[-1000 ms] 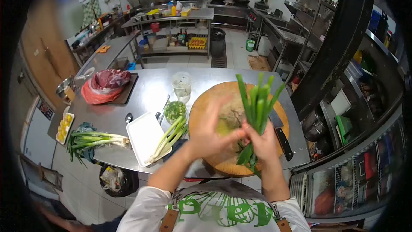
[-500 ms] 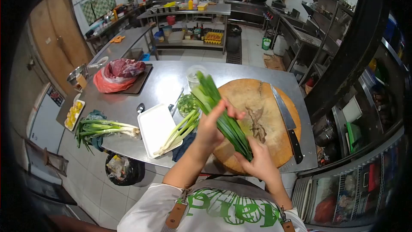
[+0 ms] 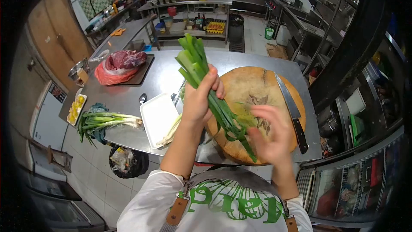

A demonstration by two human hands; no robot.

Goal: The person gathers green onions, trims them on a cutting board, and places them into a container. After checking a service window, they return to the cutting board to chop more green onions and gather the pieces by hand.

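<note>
My left hand (image 3: 201,96) is wrapped round a bunch of green onion leaves (image 3: 223,114), held up slantwise over the left part of the round wooden chopping board (image 3: 240,79). My right hand (image 3: 274,133), blurred by motion, is apart from the bunch at its lower right, fingers spread and nothing seen in them. A knife (image 3: 288,96) lies on the board's right side, its black handle toward me. Left of the board, pale green onion stalks (image 3: 171,133) rest on a white tray (image 3: 156,114), partly behind my left forearm.
More green onions (image 3: 109,120) lie at the steel table's (image 3: 124,135) left front, near a tray of yellow pieces (image 3: 76,108). Raw meat (image 3: 122,65) sits on a dark tray (image 3: 143,72) at the back left. A black-lined bin (image 3: 128,163) stands below the front edge.
The leaves have moved up and left with my left hand. My right hand has let go of their lower end and moved right, its fingers opening. The view has shifted slightly.
</note>
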